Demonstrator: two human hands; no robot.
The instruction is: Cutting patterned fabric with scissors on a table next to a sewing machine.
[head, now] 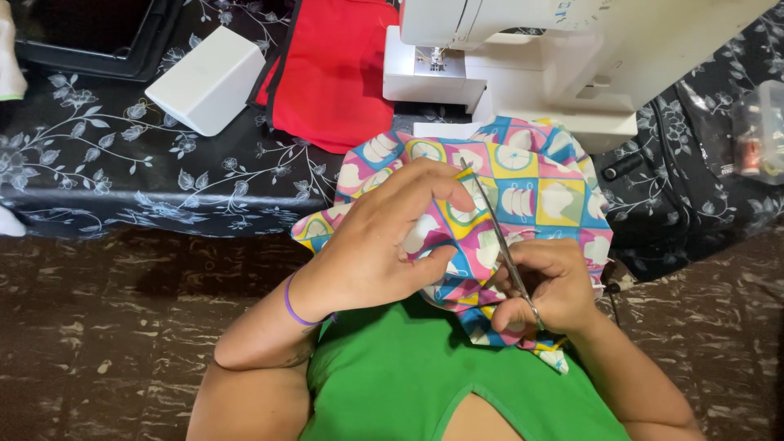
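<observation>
Snipping at patchwork fabric (523,188) with scissors (490,224).
I'm seeing left hand (384,245) fingers (433,192) pinching the fabric beside the blade tip; right hand (547,286) fingers curling closed around scissor handles.

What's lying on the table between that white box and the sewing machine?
In the head view, a red cloth with a dark edge lies on the flowered tablecloth, between the white box and the sewing machine.
</observation>
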